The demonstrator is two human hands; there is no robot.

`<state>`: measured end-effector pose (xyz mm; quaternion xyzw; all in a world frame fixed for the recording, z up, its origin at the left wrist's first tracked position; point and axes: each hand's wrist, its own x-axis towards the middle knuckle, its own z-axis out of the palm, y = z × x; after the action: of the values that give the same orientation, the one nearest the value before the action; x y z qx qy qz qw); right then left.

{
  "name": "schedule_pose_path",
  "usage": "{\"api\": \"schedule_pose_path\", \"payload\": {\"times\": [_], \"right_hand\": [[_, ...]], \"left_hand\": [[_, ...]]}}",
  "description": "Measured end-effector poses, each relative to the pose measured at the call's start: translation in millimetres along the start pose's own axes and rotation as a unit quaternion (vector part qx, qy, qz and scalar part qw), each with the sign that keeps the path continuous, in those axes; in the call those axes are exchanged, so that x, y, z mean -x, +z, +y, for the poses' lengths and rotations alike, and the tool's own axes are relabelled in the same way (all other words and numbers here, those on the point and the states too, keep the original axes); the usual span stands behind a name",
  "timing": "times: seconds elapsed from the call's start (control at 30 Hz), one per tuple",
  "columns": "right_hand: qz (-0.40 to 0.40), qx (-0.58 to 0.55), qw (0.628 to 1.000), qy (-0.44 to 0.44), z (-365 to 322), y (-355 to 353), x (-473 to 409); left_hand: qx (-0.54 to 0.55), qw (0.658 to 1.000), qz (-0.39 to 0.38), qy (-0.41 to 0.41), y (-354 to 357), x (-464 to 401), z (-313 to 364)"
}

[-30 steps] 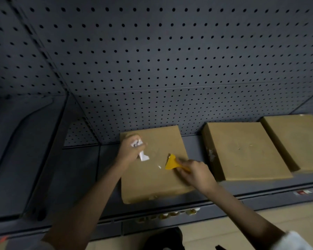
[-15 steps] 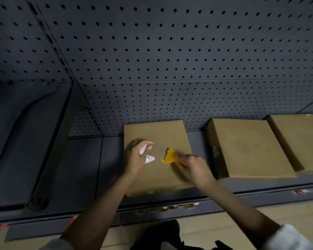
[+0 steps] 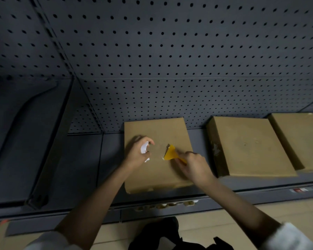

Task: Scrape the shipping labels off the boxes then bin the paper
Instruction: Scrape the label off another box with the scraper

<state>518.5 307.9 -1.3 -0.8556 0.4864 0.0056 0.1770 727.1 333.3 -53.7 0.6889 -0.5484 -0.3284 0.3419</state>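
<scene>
A flat brown cardboard box (image 3: 157,130) lies on the low grey shelf in front of me. My left hand (image 3: 136,156) rests on its left part and is closed around crumpled white label paper (image 3: 144,148). My right hand (image 3: 194,166) grips the handle of a yellow plastic scraper (image 3: 169,153), whose wide blade sits on the box top just right of the left hand. A tiny white scrap shows at the blade's lower edge. Two more brown boxes lie to the right, one in the middle (image 3: 249,145) and one at the far right (image 3: 300,136).
A grey pegboard wall (image 3: 170,60) rises behind the boxes. The grey shelf (image 3: 83,159) extends to the left, with a slanted metal bracket (image 3: 49,159). A dark bag or garment (image 3: 163,235) lies on the tan floor below the shelf edge.
The loose white label piece that lay on the box beside my left hand is now gathered into that hand. The scraper blade has tilted and stayed near the box middle.
</scene>
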Motion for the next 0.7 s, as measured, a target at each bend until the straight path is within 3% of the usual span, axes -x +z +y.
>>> {"api": "schedule_pose_path", "payload": {"times": [0.33,0.53,0.7], "right_hand": [[-0.016,0.005,1.000,0.008,-7,-1,-5],[0.029,-0.056,0.998,0.025,7,-17,5],[-0.023,-0.036,0.997,0.056,6,-4,1]], "left_hand": [[0.014,1.000,-0.010,-0.003,0,0,0],[0.076,0.997,-0.023,0.002,-2,3,11],[-0.050,0.998,-0.043,0.020,1,3,9]]}}
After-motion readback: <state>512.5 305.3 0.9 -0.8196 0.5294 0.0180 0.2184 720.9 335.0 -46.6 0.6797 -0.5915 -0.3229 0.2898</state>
